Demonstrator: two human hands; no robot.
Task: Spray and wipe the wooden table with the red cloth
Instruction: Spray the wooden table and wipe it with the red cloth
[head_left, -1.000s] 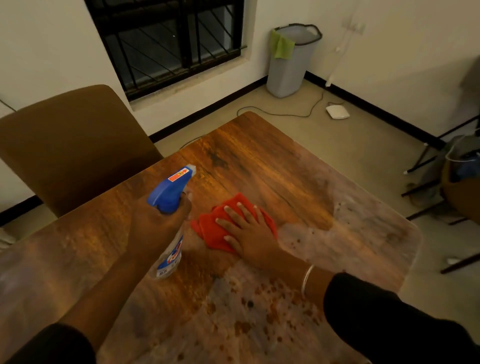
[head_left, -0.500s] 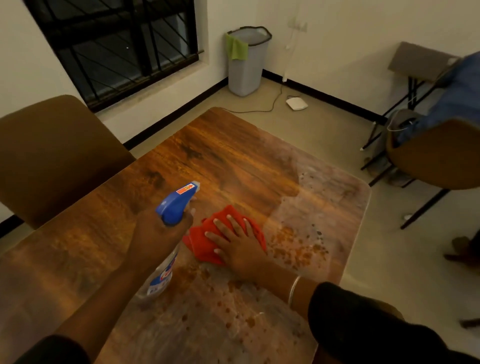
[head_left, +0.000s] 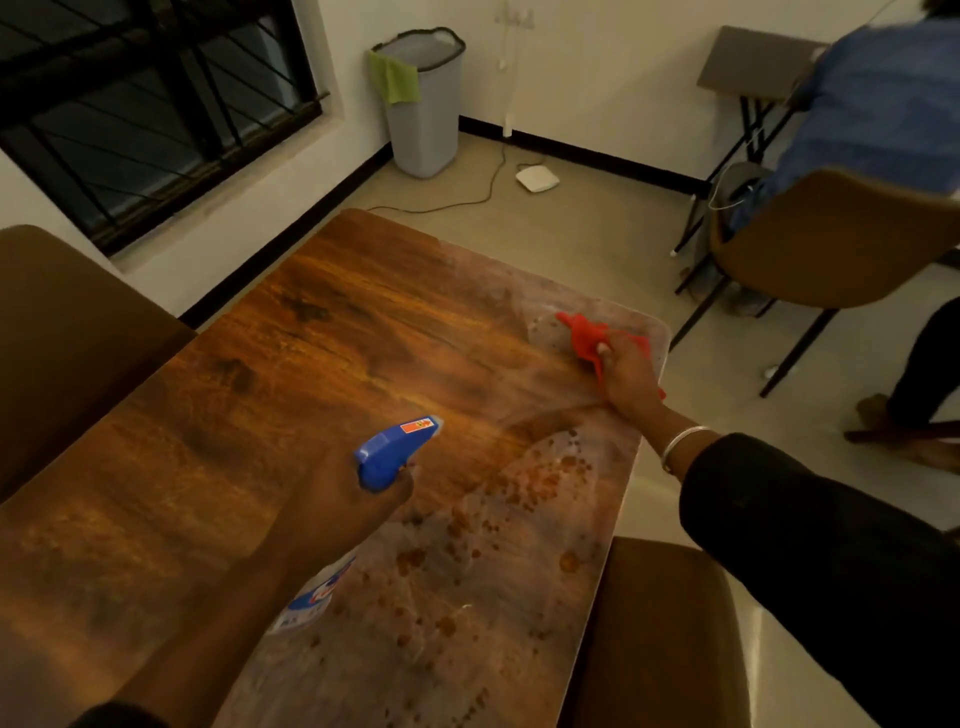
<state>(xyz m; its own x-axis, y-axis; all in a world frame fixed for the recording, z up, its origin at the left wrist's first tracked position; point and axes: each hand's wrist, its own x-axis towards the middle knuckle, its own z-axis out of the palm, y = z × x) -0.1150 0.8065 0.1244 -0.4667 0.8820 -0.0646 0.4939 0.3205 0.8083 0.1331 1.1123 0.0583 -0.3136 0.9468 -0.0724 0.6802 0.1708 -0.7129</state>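
Head view, nearest first: the left hand is wrapped around the neck of the spray bottle, its blue trigger head pointing away across the wooden table, its clear body and label showing below the wrist; whether the bottle's base rests on the wood or hangs just above it cannot be told. Beside it the near right part of the tabletop is filmed with a pale, wet-looking haze broken by brown droplets and blotches; the left and middle of the top show a warm, glossy grain with dark knots. Farther on, by the far right rounded corner, the right hand is closed on the red cloth, bunched in the fist with a soft loose flap spilling forward onto the hazy patch; a thin metal bangle sits at the wrist above a dark sleeve.

The step in hand looks like wiping the sprayed right side; to do it well the cloth would be better spread flat under the palm than bunched, pressed evenly, and drawn in overlapping strokes from that far corner back along the edge toward the droplets, so the wet film is lifted rather than smeared; the bottle should be kept upright and clear of the stroke.

Beyond the table lie a pale smooth floor, a grey bin with a green rag over its rim, and a barred dark window; a brown moulded chair stands at right.
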